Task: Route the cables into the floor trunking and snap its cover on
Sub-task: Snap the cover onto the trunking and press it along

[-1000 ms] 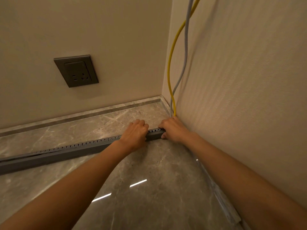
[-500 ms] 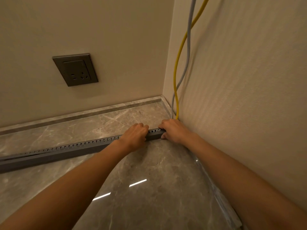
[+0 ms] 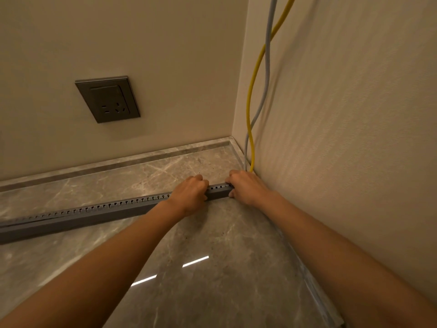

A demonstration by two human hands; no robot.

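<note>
A long grey slotted trunking (image 3: 99,213) lies on the marble floor, running from the left edge to the right wall. My left hand (image 3: 190,194) is curled over its top near the right end. My right hand (image 3: 246,187) grips the very end of it beside the wall. A yellow cable (image 3: 250,95) and a grey cable (image 3: 266,67) hang down the right wall, twisted around each other, and disappear behind my right hand at the floor. Whether a cover sits on the trunking under my hands is hidden.
A dark grey wall socket (image 3: 107,99) is on the back wall above the floor. A marble skirting strip (image 3: 113,160) runs along the back wall to the corner. The glossy floor (image 3: 201,268) shows light reflections.
Both hands stay on the trunking's right end. The view has shifted slightly, and the cables appear a little further right.
</note>
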